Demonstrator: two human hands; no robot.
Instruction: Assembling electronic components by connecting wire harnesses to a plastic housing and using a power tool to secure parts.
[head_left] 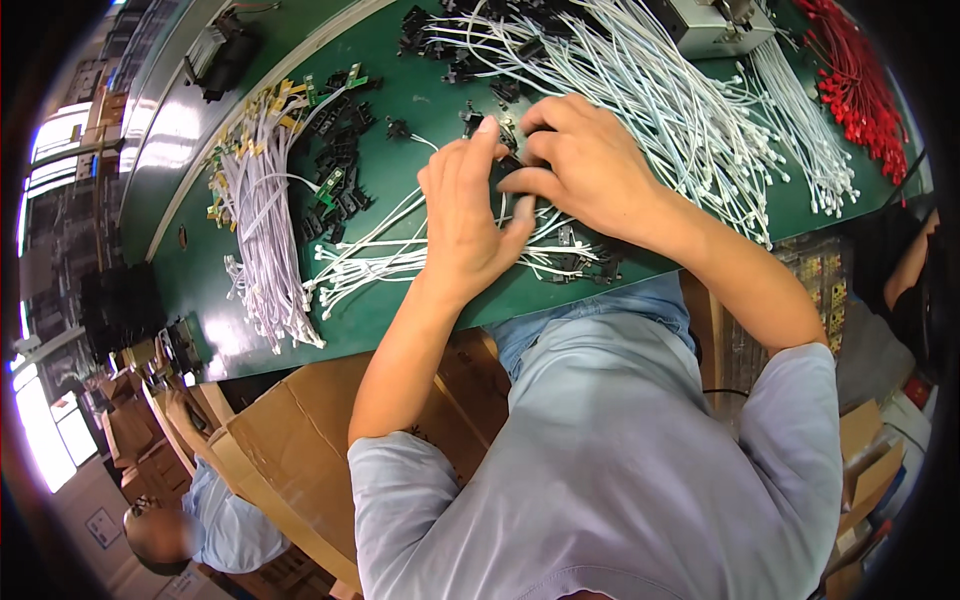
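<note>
Over the green table my left hand [462, 215] and my right hand [592, 165] meet with bent fingers. Between their fingertips is a small black plastic part [510, 162], partly hidden by the fingers. Both hands appear closed on it. Beneath and beside my left hand lies a loose bunch of thin white cables [375, 262] with small white plugs. Some black plastic parts [603, 268] lie at the table's near edge, by the ends of those cables. More small black parts [397, 128] are scattered just beyond my hands.
To the left lies a bundle of white cables [262, 230] with green boards, beside a row of black parts [340, 165]. A large heap of white cables [660, 100] spreads right, with red cables [862, 95] and a metal box [715, 30] beyond. Another person [225, 520] sits lower left, past cardboard [300, 440].
</note>
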